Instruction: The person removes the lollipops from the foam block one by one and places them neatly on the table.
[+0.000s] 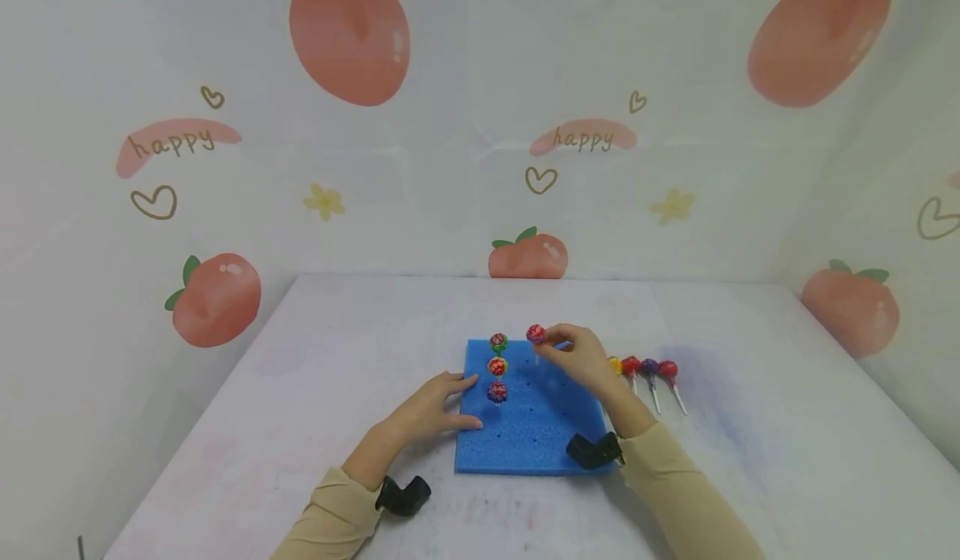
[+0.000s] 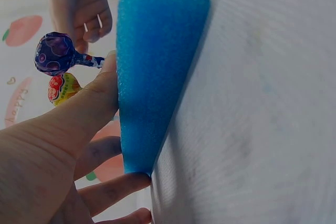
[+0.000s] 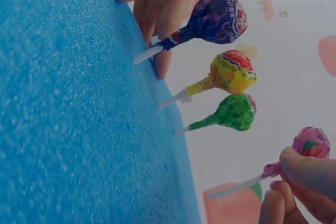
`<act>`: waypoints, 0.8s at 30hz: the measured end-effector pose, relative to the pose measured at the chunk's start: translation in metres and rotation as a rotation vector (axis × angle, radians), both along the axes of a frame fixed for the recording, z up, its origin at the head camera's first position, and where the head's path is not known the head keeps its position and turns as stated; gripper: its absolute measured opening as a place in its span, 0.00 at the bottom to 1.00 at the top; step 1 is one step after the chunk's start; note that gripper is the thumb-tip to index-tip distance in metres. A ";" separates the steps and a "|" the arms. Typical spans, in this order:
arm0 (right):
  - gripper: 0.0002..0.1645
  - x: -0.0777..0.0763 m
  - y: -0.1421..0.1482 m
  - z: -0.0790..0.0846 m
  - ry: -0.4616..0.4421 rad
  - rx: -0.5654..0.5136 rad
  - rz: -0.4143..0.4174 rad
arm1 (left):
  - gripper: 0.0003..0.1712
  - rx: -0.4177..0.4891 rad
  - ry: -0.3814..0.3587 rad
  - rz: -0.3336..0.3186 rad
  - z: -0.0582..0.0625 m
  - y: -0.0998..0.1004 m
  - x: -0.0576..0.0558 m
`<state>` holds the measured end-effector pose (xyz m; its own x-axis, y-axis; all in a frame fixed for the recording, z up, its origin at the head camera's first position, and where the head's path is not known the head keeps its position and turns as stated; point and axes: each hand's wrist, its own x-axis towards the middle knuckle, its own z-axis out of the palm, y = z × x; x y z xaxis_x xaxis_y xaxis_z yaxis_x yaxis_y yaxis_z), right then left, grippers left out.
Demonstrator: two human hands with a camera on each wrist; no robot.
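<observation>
My right hand (image 1: 581, 362) pinches a pink-wrapped lollipop (image 3: 314, 143) just below its head, over the far part of a blue foam board (image 1: 525, 452). Its white stick angles toward the foam in the right wrist view, and the lower tip is apart from the surface. Along the board's left side, a green lollipop (image 3: 233, 113), a yellow one (image 3: 231, 73) and a purple one (image 3: 218, 19) stand in a row, sticks sunk into the foam. My left hand (image 1: 427, 408) rests at the board's left edge, thumb on top and fingers spread along the side.
Several lollipops lie side by side on the white table (image 1: 360, 327) right of the board, among them a purple one (image 1: 650, 367) and a red one (image 1: 668, 369). Small holes dot the foam. A printed curtain (image 1: 450, 152) hangs behind the table.
</observation>
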<state>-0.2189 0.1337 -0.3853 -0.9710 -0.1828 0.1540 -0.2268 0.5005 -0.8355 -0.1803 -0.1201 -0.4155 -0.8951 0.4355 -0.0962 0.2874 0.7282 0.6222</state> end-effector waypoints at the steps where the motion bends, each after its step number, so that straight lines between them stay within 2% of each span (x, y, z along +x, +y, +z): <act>1: 0.11 0.001 0.001 0.000 -0.003 0.000 -0.004 | 0.43 -0.001 0.002 -0.001 0.000 0.000 0.000; 13: 0.15 0.007 0.013 0.004 -0.062 0.023 -0.037 | 0.42 0.007 0.014 -0.014 0.001 -0.001 0.001; 20: 0.19 0.012 0.023 0.004 -0.004 0.023 -0.040 | 0.42 0.006 0.005 -0.008 0.003 0.000 0.002; 24: 0.17 0.011 0.027 0.004 -0.052 0.019 -0.061 | 0.42 0.000 0.007 -0.010 0.004 0.000 0.003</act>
<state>-0.2075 0.1605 -0.3816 -0.9871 -0.1252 0.1003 -0.1518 0.5278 -0.8357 -0.1771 -0.1204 -0.4112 -0.8911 0.4448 -0.0898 0.2995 0.7252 0.6200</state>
